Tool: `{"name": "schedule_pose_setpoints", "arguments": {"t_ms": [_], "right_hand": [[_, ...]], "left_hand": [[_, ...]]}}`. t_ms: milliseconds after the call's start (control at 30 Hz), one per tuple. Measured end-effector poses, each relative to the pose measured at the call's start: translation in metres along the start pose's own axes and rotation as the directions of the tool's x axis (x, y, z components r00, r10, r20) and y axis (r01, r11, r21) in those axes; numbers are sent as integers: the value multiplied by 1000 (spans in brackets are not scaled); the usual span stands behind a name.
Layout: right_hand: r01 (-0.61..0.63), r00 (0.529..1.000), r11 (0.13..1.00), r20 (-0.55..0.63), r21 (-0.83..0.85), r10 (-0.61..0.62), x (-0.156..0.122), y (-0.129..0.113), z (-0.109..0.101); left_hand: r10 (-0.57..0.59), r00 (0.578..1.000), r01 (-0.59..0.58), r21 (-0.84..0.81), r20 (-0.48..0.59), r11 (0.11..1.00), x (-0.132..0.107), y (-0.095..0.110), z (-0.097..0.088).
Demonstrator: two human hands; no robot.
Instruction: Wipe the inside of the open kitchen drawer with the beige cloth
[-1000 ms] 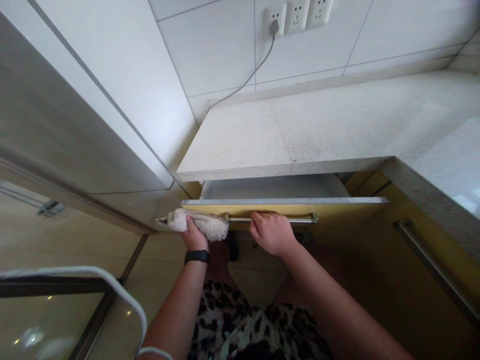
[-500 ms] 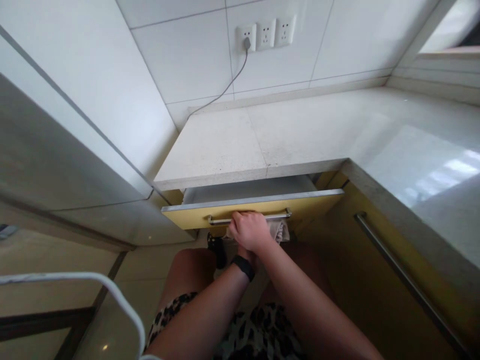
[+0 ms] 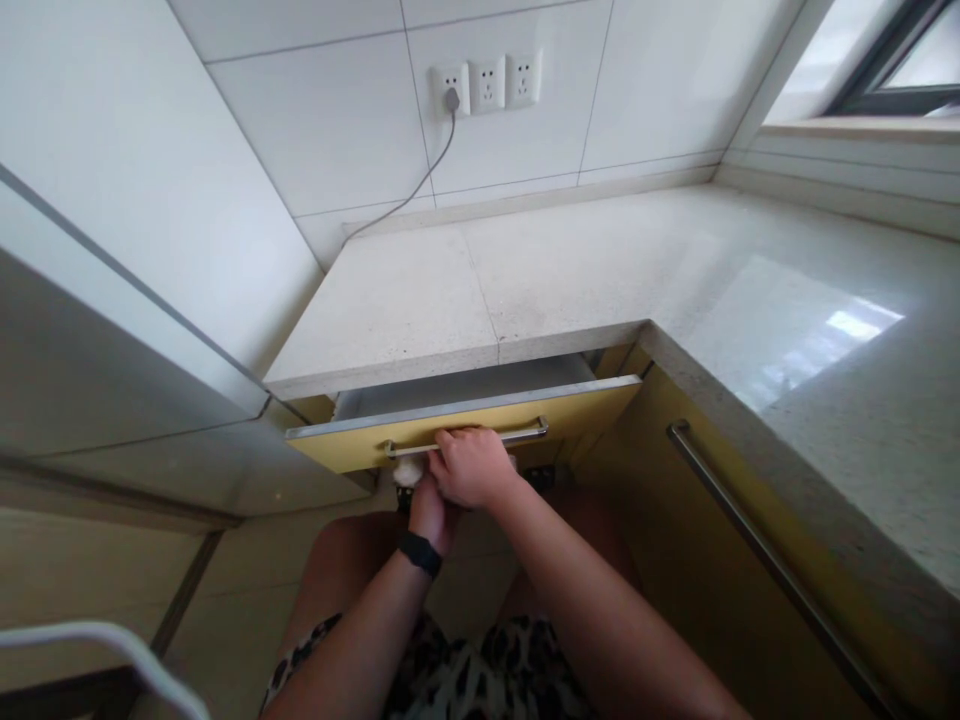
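A yellow drawer (image 3: 585, 412) stands slightly pulled out beneath a pale stone countertop (image 3: 525, 280). My right hand (image 3: 472, 465) is closed around the drawer's metal bar handle (image 3: 525, 436). My left hand (image 3: 429, 510), with a black wristband, sits just below and behind the right hand, gripping a whitish cloth (image 3: 407, 472) pressed against the drawer front. Most of the cloth is hidden by my hands.
A grey cable (image 3: 405, 200) runs from wall sockets (image 3: 487, 85) down behind the counter. A tall grey appliance (image 3: 90, 380) stands at left. A yellow cabinet with a long bar handle (image 3: 757, 550) is at right. A window (image 3: 892, 60) is top right.
My left hand with the cloth has slid from the drawer's left end to under my right hand at the middle. The view has swung up and right.
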State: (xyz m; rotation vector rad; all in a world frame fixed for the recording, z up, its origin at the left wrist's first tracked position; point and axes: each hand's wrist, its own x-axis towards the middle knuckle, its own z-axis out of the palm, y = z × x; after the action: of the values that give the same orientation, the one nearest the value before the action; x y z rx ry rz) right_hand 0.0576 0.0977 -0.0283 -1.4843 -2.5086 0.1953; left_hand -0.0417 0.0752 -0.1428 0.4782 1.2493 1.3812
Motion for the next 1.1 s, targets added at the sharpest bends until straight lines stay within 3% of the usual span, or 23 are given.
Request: {"name": "schedule_pose_setpoints", "arguments": {"t_ms": [100, 133, 167, 200, 267, 333, 400, 467, 533, 600, 700, 767, 867, 933, 967, 1033, 1100], "right_hand": [[-6, 999, 1000, -35, 19, 7, 1, 0, 4], [-2, 999, 1000, -52, 29, 4, 1, -1, 6], [3, 997, 999, -71, 38, 0, 1, -1, 9], [12, 996, 999, -94, 45, -7, 0, -1, 11], [39, 989, 998, -145, 47, -31, -3, -1, 15], [72, 978, 997, -198, 41, -62, -9, -1, 19], [94, 966, 994, -247, 47, -80, -17, -2, 24], [101, 953, 992, -293, 76, -74, -27, -3, 28], [112, 938, 987, -341, 112, -68, -39, -3, 32], [129, 922, 982, -383, 141, -66, -52, 3, 36], [90, 893, 974, -449, 207, 13, -73, 24, 44], [20, 845, 960, -518, 278, 132, -87, 46, 54], [-69, 736, 897, -584, 437, 342, -107, 83, 78], [-89, 740, 840, -529, 535, 416, -117, 105, 94], [-102, 754, 809, -486, 578, 442, -120, 113, 101], [-147, 768, 737, -394, 660, 505, -124, 124, 110], [-233, 741, 621, -277, 749, 612, -125, 129, 114]], "left_hand": [[10, 987, -10, 2, -161, 1000, -1, 40, -54], [106, 952, -87, 81, -286, 993, -2, 57, -69], [295, 884, -224, 225, -363, 948, -2, 74, -80], [493, 800, -352, 399, -342, 847, -4, 91, -89], [708, 690, -484, 631, -151, 607, -8, 120, -96], [763, 642, -551, 734, 69, 397, -13, 142, -92], [718, 644, -540, 821, 263, 184, -18, 159, -78], [612, 662, -480, 872, 433, -97, -23, 172, -55], [478, 634, -499, 793, 609, -348, -26, 181, -26], [346, 587, -563, 676, 732, -476, -28, 185, 6], [172, 540, -641, 535, 824, -551, -33, 179, 52], [87, 518, -669, 467, 851, -578, -40, 166, 76], [-24, 462, -726, 362, 887, -585, -53, 139, 99], [-56, 450, -745, 341, 891, -573, -59, 126, 104], [-48, 466, -739, 358, 884, -570, -60, 122, 105], [0, 536, -693, 439, 844, -572, -58, 123, 100], [17, 619, -636, 514, 785, -575, -52, 134, 91]]}}
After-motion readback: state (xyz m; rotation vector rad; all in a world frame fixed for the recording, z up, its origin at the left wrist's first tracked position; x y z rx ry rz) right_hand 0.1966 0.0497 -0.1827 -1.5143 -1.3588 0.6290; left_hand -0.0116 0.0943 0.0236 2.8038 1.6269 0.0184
